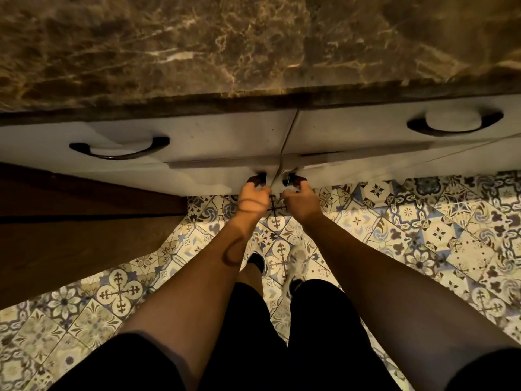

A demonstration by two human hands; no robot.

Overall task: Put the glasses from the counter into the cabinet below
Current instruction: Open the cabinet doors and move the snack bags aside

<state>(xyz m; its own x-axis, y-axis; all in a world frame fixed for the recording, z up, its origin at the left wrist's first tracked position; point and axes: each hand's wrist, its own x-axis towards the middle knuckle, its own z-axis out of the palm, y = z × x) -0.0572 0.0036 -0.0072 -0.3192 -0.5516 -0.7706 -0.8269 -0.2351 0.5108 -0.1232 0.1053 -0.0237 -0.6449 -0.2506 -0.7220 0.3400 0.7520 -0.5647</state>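
Note:
I look straight down over a brown marble counter [197, 52]; no glasses show on the part in view. Below it are two white drawer fronts, and under them two white cabinet doors [214, 182] that meet at a centre seam. My left hand [253, 197] is closed around the dark handle [258, 179] of the left door. My right hand [300, 200] is closed around the dark handle [294, 180] of the right door. Both doors look shut, or nearly so. The cabinet's inside is hidden.
Each drawer has a dark curved pull, the left pull [119, 149] and the right pull [454, 125]. A dark wooden panel [70, 221] stands at the left. The patterned tile floor [423, 235] spreads below, with my legs and shoes between me and the doors.

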